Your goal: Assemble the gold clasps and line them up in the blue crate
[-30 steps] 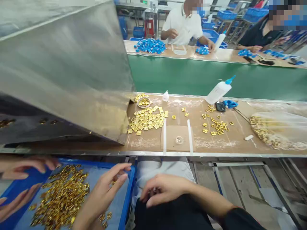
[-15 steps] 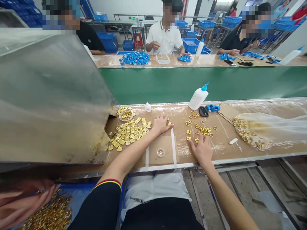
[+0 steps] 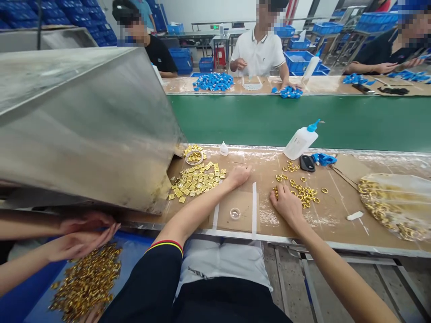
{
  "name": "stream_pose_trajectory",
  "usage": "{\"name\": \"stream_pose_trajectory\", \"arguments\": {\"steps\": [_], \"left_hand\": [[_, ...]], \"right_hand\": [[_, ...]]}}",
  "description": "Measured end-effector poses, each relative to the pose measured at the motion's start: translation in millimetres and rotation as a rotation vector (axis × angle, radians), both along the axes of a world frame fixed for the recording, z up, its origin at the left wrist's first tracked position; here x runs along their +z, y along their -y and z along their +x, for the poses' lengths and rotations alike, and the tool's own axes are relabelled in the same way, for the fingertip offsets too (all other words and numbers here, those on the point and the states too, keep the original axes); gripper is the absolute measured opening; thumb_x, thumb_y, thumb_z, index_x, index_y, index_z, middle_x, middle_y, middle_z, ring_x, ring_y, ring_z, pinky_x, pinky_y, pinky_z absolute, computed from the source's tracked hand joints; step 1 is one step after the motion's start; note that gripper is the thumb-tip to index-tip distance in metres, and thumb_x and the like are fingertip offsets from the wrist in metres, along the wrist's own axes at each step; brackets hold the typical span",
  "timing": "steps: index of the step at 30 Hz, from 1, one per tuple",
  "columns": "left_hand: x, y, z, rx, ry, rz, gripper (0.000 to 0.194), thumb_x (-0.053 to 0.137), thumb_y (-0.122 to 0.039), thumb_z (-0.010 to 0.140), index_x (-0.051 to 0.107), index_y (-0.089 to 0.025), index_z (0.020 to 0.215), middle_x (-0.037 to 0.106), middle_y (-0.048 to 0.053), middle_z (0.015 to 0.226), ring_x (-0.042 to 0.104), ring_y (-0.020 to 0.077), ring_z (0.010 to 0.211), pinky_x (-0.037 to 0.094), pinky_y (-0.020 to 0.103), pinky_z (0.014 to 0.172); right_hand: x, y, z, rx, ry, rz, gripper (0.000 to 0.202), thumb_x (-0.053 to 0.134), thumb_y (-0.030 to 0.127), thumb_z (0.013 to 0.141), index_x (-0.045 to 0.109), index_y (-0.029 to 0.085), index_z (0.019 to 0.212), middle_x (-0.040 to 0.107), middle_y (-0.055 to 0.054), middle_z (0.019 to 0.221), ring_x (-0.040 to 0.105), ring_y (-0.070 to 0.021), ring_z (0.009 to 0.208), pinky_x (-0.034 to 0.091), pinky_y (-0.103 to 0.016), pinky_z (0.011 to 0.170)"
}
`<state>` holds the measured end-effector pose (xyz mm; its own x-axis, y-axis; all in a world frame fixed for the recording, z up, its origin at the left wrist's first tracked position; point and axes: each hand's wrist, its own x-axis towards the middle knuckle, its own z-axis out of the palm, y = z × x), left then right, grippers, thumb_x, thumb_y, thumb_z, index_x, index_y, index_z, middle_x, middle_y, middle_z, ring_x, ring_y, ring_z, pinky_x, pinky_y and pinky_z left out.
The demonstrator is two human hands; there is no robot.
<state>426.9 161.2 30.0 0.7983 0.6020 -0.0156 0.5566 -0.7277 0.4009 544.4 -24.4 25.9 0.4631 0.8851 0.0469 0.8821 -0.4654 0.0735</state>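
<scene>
My left hand [image 3: 240, 175] rests on the brown work surface with its fingers curled in; whatever they hold is hidden. To its left lie many flat square gold pieces [image 3: 198, 181]. My right hand [image 3: 288, 202] is bent over a small group of gold pieces [image 3: 276, 192], thumb and fingers closed around them, partly covering them. Loose gold rings [image 3: 305, 194] are spread just right of that hand. Between my forearms, a small clear round dish [image 3: 235, 213] sits on a cardboard sheet [image 3: 242, 226] with white tape strips.
A white squeeze bottle [image 3: 301, 142] stands tilted behind the rings beside a black device [image 3: 307, 163]. At right lies a clear bag of rings [image 3: 392, 206]. A metal housing [image 3: 101, 125] blocks the left. A co-worker's hands [image 3: 84, 240] hover over a blue bin [image 3: 40, 300] of gold parts.
The view has swung left. My left hand's fingers, spread beside a gold piece before, are now curled. My right hand has moved forward, closing over the gold pieces near its fingertips.
</scene>
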Motion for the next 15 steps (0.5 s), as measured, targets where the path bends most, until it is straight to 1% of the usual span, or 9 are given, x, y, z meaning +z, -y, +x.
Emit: {"name": "stream_pose_trajectory", "arguments": {"steps": [4, 6, 7, 9, 10, 11, 12, 13, 15], "left_hand": [[22.2, -2.3, -5.5, 0.104, 0.155, -0.044, 0.013, 0.055, -0.016, 0.093, 0.062, -0.015, 0.082, 0.070, 0.009, 0.078, 0.068, 0.0225, 0.078, 0.049, 0.032, 0.078], [37.6, 5.9, -25.0, 0.180, 0.249, -0.057, 0.018, 0.050, -0.019, 0.096, 0.060, -0.016, 0.081, 0.067, 0.004, 0.074, 0.064, 0.0170, 0.071, 0.047, 0.027, 0.072], [43.7, 14.2, -43.1, 0.226, 0.305, -0.065, 0.021, 0.047, -0.021, 0.098, 0.059, -0.017, 0.082, 0.065, 0.002, 0.073, 0.062, 0.0149, 0.068, 0.046, 0.025, 0.068], [48.6, 40.6, -96.1, 0.333, 0.414, -0.082, 0.028, 0.040, -0.030, 0.102, 0.056, -0.018, 0.082, 0.062, 0.000, 0.072, 0.058, 0.0124, 0.065, 0.043, 0.022, 0.062], [46.2, 58.3, -129.2, 0.408, 0.565, -0.142, 0.030, 0.043, -0.036, 0.101, 0.056, -0.018, 0.081, 0.062, 0.000, 0.072, 0.057, 0.0118, 0.064, 0.042, 0.021, 0.060], [40.4, 78.3, -164.4, 0.492, 0.649, -0.203, 0.032, 0.047, -0.041, 0.099, 0.056, -0.019, 0.078, 0.061, -0.001, 0.070, 0.056, 0.0114, 0.062, 0.041, 0.021, 0.058], [31.4, 99.4, -199.9, 0.599, 0.654, -0.256, 0.034, 0.050, -0.046, 0.097, 0.055, -0.019, 0.076, 0.059, -0.002, 0.066, 0.054, 0.0110, 0.058, 0.039, 0.021, 0.055], [19.8, 120.5, -233.7, 0.734, 0.600, -0.304, 0.035, 0.053, -0.048, 0.095, 0.055, -0.019, 0.074, 0.057, -0.003, 0.062, 0.051, 0.0107, 0.054, 0.038, 0.021, 0.053], [-7.8, 158.0, -292.0, 1.081, 0.297, -0.334, 0.036, 0.050, -0.047, 0.095, 0.055, -0.021, 0.072, 0.053, -0.005, 0.055, 0.051, 0.0118, 0.049, 0.038, 0.023, 0.052]], "right_hand": [[-2.9, 2.2, 4.3, 0.052, -0.015, 0.053, 0.029, 0.043, 0.029, 0.100, 0.068, 0.015, 0.100, 0.069, -0.010, 0.098, 0.056, -0.0145, 0.061, 0.019, -0.027, 0.051], [-5.1, 2.6, 9.2, 0.077, -0.044, 0.106, 0.027, 0.046, 0.029, 0.099, 0.069, 0.015, 0.099, 0.071, -0.010, 0.098, 0.056, -0.0146, 0.061, 0.022, -0.026, 0.051], [-6.6, 2.4, 12.2, 0.090, -0.067, 0.136, 0.026, 0.047, 0.029, 0.098, 0.069, 0.015, 0.098, 0.071, -0.010, 0.097, 0.057, -0.0151, 0.062, 0.024, -0.026, 0.052], [-10.0, 1.2, 18.4, 0.113, -0.124, 0.205, 0.024, 0.050, 0.030, 0.096, 0.069, 0.016, 0.094, 0.072, -0.010, 0.091, 0.059, -0.0171, 0.064, 0.029, -0.026, 0.055], [-11.8, 0.5, 21.2, 0.121, -0.152, 0.239, 0.023, 0.050, 0.031, 0.095, 0.068, 0.017, 0.092, 0.072, -0.010, 0.089, 0.060, -0.0186, 0.066, 0.032, -0.026, 0.057], [-13.7, -0.3, 23.8, 0.127, -0.177, 0.269, 0.024, 0.050, 0.032, 0.094, 0.068, 0.017, 0.090, 0.072, -0.011, 0.086, 0.061, -0.0203, 0.067, 0.034, -0.028, 0.058], [-15.8, -1.0, 26.1, 0.132, -0.200, 0.287, 0.024, 0.049, 0.033, 0.093, 0.068, 0.019, 0.090, 0.071, -0.011, 0.086, 0.062, -0.0219, 0.069, 0.036, -0.029, 0.059], [-18.3, -1.5, 28.2, 0.131, -0.220, 0.293, 0.024, 0.049, 0.035, 0.091, 0.068, 0.020, 0.088, 0.071, -0.012, 0.085, 0.062, -0.0232, 0.070, 0.037, -0.031, 0.059], [-24.8, -1.9, 33.3, 0.107, -0.233, 0.284, 0.025, 0.047, 0.038, 0.089, 0.067, 0.023, 0.085, 0.071, -0.015, 0.084, 0.062, -0.0246, 0.067, 0.037, -0.035, 0.057]]}}
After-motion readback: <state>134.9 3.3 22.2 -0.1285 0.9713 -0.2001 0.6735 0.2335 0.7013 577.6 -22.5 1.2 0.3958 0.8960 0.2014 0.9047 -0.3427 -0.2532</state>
